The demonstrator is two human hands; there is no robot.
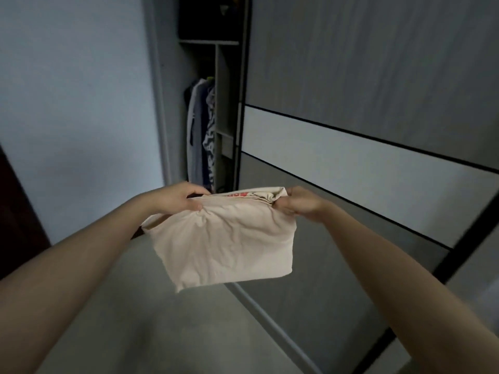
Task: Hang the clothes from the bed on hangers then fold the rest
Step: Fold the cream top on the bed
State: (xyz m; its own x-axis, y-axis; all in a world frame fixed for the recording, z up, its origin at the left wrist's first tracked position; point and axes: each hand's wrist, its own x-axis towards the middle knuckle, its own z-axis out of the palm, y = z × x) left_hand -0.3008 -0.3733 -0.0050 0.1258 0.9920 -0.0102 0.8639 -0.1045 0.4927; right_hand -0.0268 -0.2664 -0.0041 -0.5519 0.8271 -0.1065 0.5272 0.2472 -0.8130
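Head camera view, looking forward and down in a dim room. A grey sliding wardrobe door (378,71) with a white band edged in black fills the right half of the frame. A pale blue wall (75,90) takes up the upper left, and a grey floor (151,327) runs along the bottom. Two bare forearms reach in from the lower corners toward the centre. Between them, held up in the air at centre frame, hangs a cream garment (224,244), folded into a rough rectangle. Above it, in the open wardrobe section at top centre, hanging clothes (201,130) in white, grey and a dark pattern sit below a shelf (209,42). The hands are apart: the left hand (178,197) pinches the garment's upper left corner and the right hand (299,203) pinches its upper right corner. Red print (237,194), too small to read, shows along the top fold.
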